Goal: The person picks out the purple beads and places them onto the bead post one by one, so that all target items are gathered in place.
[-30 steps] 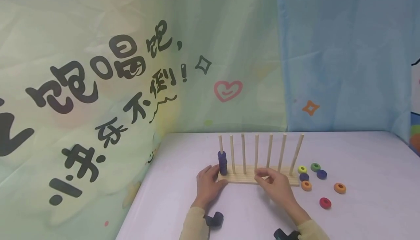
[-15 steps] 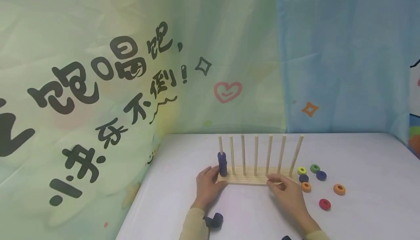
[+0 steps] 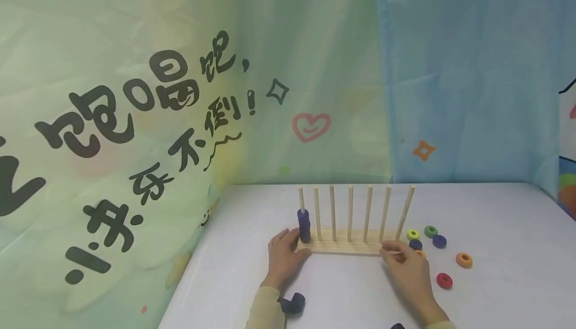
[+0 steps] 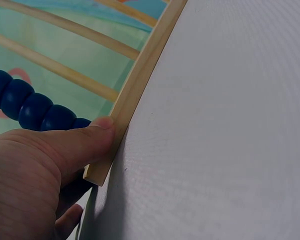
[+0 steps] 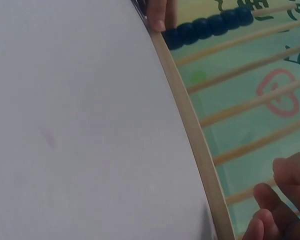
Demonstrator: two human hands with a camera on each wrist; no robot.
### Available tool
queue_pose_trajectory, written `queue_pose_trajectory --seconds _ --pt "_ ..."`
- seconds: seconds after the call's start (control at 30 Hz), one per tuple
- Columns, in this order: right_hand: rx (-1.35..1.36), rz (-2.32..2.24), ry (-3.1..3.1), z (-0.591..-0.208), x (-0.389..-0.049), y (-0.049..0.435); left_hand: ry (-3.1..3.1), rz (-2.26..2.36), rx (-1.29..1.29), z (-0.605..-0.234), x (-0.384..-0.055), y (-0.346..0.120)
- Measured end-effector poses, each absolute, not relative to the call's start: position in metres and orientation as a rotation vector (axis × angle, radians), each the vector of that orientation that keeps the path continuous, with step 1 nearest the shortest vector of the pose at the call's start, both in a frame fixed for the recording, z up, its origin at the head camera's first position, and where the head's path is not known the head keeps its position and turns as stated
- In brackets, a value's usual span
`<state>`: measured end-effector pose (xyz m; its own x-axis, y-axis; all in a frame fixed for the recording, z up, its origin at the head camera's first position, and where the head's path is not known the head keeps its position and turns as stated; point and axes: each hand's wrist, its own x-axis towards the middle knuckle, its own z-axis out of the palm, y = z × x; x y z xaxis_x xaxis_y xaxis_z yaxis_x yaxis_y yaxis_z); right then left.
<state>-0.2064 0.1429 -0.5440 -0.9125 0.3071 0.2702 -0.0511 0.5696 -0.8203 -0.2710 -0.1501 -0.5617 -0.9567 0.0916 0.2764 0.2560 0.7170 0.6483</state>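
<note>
A wooden peg rack (image 3: pixel 342 247) with several upright pegs stands on the table. Dark blue beads (image 3: pixel 304 226) are stacked on its leftmost peg. My left hand (image 3: pixel 283 256) grips the left end of the base; in the left wrist view the thumb (image 4: pixel 92 142) presses the front edge, and the fingers behind are mostly hidden. By the right end of the base is my right hand (image 3: pixel 410 271), its fingers loosely bent. Nothing shows between the thumb and fingers of that hand (image 5: pixel 285 205) in the right wrist view.
Loose beads lie right of the rack: yellow (image 3: pixel 412 234), green (image 3: pixel 430 231), dark blue (image 3: pixel 439 241), orange (image 3: pixel 464 260) and red (image 3: pixel 444 281). Another dark blue bead (image 3: pixel 415 244) and a partly hidden orange one sit beside my right hand. Printed cloth (image 3: pixel 315 69) hangs behind the table.
My right hand has moved rightward along the front of the rack, from the middle pegs to the right end. The left hand keeps its hold; the beads stay where they were.
</note>
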Motion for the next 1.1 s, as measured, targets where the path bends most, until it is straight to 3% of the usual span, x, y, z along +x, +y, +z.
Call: queue_pose_trajectory --seconds 0.77,1.1 --pt "-0.469 1.088 -2.428 -0.547 -0.213 0.182 -2.687 -1.081 -0.278 -0.558 -0.268 -0.149" --pt "-0.442 1.067 -2.383 -0.546 -0.213 0.193 -2.694 -1.078 -0.275 -0.560 -0.270 -0.149"
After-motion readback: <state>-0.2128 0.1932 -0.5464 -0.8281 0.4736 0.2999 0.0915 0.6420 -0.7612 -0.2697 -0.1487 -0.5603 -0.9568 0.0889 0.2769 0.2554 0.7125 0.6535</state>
